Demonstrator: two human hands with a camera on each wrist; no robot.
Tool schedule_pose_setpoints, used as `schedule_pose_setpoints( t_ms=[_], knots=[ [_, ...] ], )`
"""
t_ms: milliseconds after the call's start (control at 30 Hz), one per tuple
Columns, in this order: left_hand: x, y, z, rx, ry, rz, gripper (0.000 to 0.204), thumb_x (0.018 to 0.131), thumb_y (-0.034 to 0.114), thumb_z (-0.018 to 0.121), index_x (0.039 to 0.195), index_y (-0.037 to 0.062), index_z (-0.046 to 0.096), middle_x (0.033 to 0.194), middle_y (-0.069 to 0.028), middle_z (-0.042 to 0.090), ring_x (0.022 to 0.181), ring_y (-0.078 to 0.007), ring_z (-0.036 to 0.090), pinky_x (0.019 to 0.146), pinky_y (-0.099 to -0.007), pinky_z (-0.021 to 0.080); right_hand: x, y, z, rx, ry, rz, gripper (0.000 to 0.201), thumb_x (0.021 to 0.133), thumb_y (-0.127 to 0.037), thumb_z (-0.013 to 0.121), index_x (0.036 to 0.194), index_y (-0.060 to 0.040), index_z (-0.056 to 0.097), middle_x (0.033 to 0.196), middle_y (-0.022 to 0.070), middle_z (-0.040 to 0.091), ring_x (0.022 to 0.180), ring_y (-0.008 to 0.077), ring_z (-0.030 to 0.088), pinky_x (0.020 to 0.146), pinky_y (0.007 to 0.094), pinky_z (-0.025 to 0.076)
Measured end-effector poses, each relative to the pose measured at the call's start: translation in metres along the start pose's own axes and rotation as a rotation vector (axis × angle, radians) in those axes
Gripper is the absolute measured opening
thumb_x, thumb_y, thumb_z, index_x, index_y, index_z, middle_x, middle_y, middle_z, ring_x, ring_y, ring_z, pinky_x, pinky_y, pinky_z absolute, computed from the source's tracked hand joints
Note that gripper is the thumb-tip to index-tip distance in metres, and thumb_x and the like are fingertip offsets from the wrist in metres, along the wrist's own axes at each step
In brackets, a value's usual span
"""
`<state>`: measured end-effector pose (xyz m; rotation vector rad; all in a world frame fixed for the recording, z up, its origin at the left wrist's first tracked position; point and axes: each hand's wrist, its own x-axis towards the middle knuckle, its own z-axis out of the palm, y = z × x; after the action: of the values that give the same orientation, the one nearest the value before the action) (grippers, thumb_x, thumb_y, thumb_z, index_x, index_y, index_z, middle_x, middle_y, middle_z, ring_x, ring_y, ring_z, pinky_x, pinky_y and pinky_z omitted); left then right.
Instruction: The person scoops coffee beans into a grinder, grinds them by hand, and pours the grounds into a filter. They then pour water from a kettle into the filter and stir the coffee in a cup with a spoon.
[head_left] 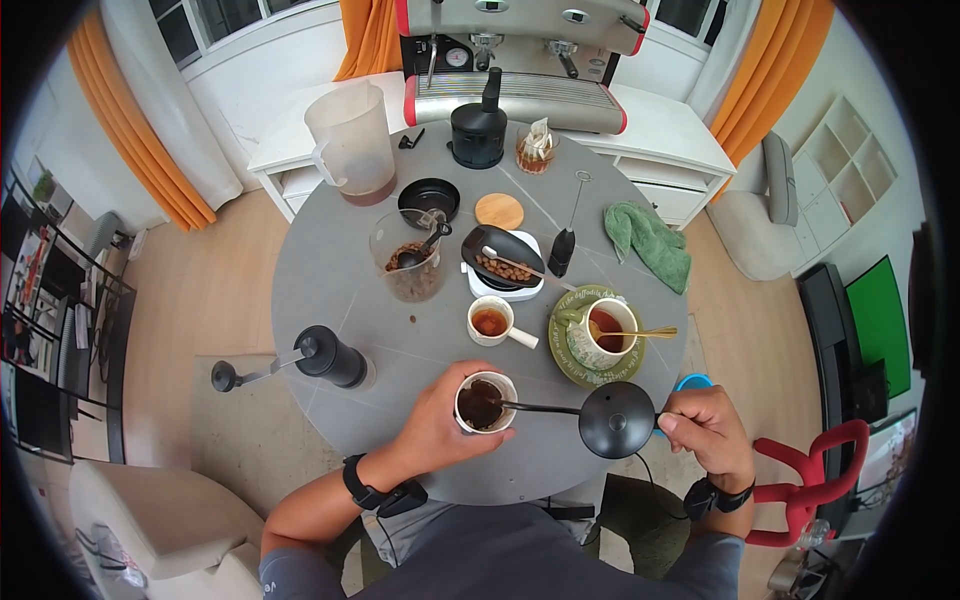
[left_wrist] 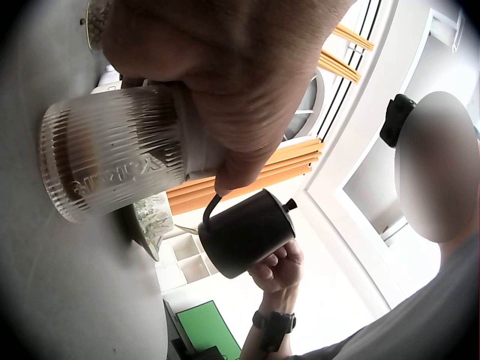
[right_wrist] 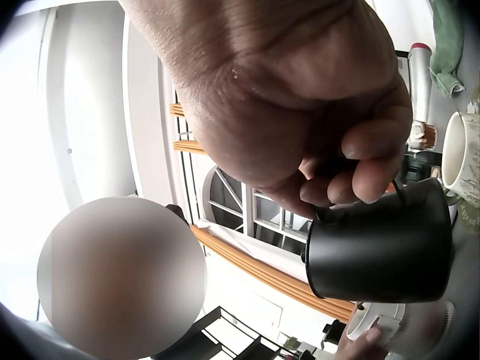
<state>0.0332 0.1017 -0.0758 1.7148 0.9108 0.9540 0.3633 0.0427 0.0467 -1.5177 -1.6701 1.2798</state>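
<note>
My left hand (head_left: 440,425) grips a ribbed clear glass (left_wrist: 112,150) near its top, where a white-rimmed filter (head_left: 486,402) sits with dark, wet coffee grounds inside. Some brown liquid shows low in the glass in the left wrist view. In my right hand (head_left: 707,430) is the handle of a black gooseneck kettle (head_left: 616,420), its lid on. The kettle's thin spout (head_left: 545,408) reaches left over the filter's rim, its tip above the grounds. The right wrist view has the kettle (right_wrist: 379,244) below my curled fingers (right_wrist: 375,176).
Close ahead stand a white cup (head_left: 490,321) of amber liquid and a patterned teacup (head_left: 612,330) on a green saucer (head_left: 570,365). A hand grinder (head_left: 335,358) is left. Beyond are a bean jug (head_left: 415,275), bean tray (head_left: 490,240) on a scale, frother (head_left: 563,250) and large pitcher (head_left: 350,140).
</note>
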Motion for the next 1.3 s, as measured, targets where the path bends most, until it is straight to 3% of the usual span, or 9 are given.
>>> schedule_pose_setpoints(
  t_ms=[567, 667, 733, 1300],
  knots=[
    [0.000, 0.000, 0.001, -0.036, -0.017, -0.041, 0.072, 0.070, 0.018, 0.090, 0.129, 0.0051, 0.051, 0.114, -0.0094, 0.068, 0.103, -0.0209, 0.070, 0.091, -0.0338, 0.056, 0.005, -0.002, 0.006, 0.001, -0.019, 0.017, 0.035, 0.097, -0.016, 0.067, 0.067, -0.0001, 0.058, 0.059, 0.0027, 0.057, 0.053, 0.0081, 0.051, 0.050, 0.0265, 0.037],
    [0.000, 0.002, 0.000, -0.003, -0.019, -0.032, 0.071, 0.071, 0.010, 0.090, 0.130, 0.0055, 0.050, 0.115, -0.0063, 0.067, 0.104, -0.0136, 0.067, 0.091, -0.0300, 0.054, 0.005, 0.000, 0.005, 0.016, -0.002, 0.008, 0.035, 0.097, -0.016, 0.067, 0.067, -0.0002, 0.058, 0.058, 0.0021, 0.057, 0.053, 0.0078, 0.052, 0.050, 0.0261, 0.037],
    [0.000, 0.000, 0.001, 0.006, -0.003, -0.014, 0.072, 0.070, 0.018, 0.090, 0.129, 0.0053, 0.051, 0.114, -0.0095, 0.068, 0.102, -0.0209, 0.070, 0.090, -0.0339, 0.056, 0.004, 0.001, 0.001, 0.013, 0.009, 0.000, 0.036, 0.098, -0.016, 0.067, 0.067, -0.0002, 0.057, 0.058, 0.0018, 0.056, 0.053, 0.0077, 0.052, 0.050, 0.0260, 0.038],
    [0.000, -0.001, 0.001, -0.017, 0.003, -0.020, 0.071, 0.071, 0.018, 0.090, 0.128, 0.0060, 0.051, 0.113, -0.0101, 0.069, 0.104, -0.0216, 0.070, 0.090, -0.0339, 0.056, -0.001, 0.004, -0.002, 0.017, -0.001, 0.005, 0.037, 0.097, -0.018, 0.067, 0.067, -0.0011, 0.057, 0.059, 0.0012, 0.057, 0.053, 0.0068, 0.051, 0.050, 0.0254, 0.036]
  ],
)
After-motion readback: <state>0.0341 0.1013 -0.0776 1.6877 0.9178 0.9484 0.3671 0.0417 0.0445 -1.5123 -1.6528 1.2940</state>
